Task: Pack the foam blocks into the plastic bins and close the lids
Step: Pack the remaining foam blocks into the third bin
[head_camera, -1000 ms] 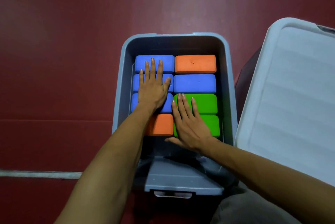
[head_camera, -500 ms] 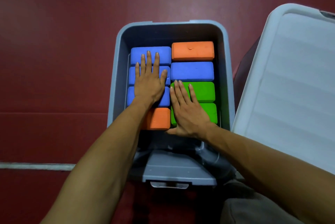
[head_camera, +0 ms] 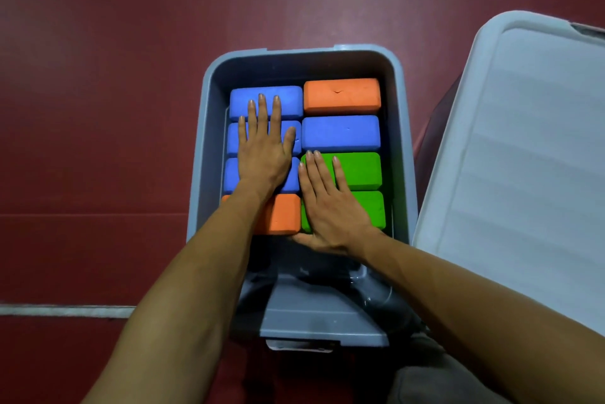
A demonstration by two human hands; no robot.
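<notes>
A person's left hand (head_camera: 262, 154) and right hand (head_camera: 330, 207) lie flat, fingers straight and holding nothing, on eight rectangular foam blocks (head_camera: 340, 133) packed in an open grey rectangular plastic bin (head_camera: 195, 174) on a dark red floor (head_camera: 98, 76). The bin's long axis runs near to far. Each block lies crosswise, long axis left to right, in two touching columns of four. The left hand presses the blue foam blocks (head_camera: 265, 102) of the left column, fingers pointing far. The right hand covers the green foam blocks (head_camera: 360, 171), thumb at their near edge beside an orange foam block (head_camera: 284, 213). Bare bin bottom shows by the near wall, and a narrow gap at the far wall. The pale grey plastic lid (head_camera: 523, 174) lies just right of the bin, off it.
</notes>
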